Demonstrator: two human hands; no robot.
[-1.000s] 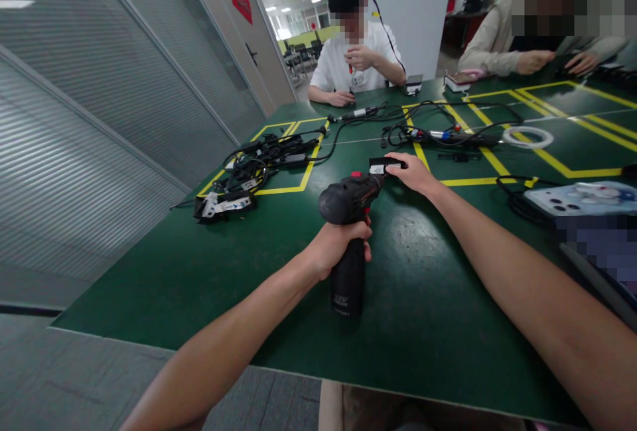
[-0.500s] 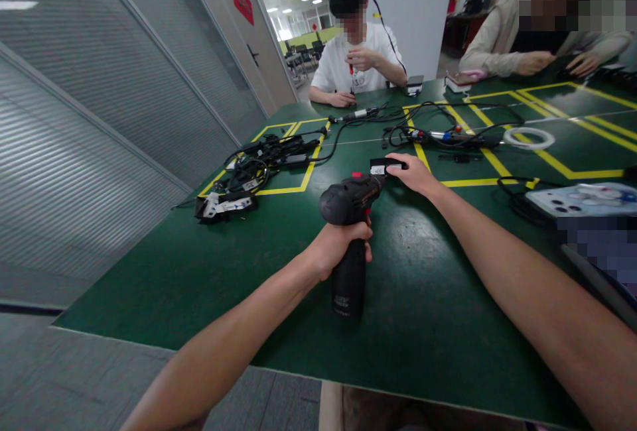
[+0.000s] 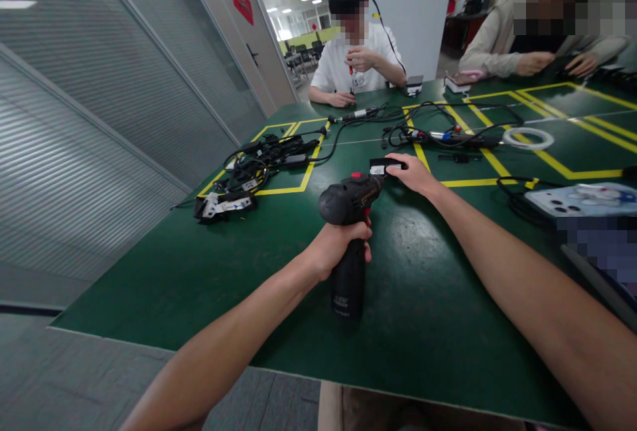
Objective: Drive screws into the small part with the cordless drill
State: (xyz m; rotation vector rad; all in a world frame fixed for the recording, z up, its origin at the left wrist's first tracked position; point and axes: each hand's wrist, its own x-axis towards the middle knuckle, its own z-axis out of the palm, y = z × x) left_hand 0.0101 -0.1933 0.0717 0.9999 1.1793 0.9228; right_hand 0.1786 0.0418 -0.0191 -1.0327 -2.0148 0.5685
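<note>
A black cordless drill point(image 3: 348, 285) with a red button on top is upright over the green table, its nose pointing away from me to the right. My left hand point(image 3: 343, 242) is wrapped round its grip, just under the motor housing. At the drill's front end, my right hand point(image 3: 411, 172) grips a small black box-like part point(image 3: 378, 163) with a white label. The drill's tip lies against or very close to this part; the exact contact is hidden.
Tangled black cables and adapters point(image 3: 279, 152) lie at the left on the green table point(image 3: 199, 285). A white ring point(image 3: 528, 138), a phone point(image 3: 582, 199) and a tool with a blue band point(image 3: 442, 136) lie at the right. Two people sit across the table.
</note>
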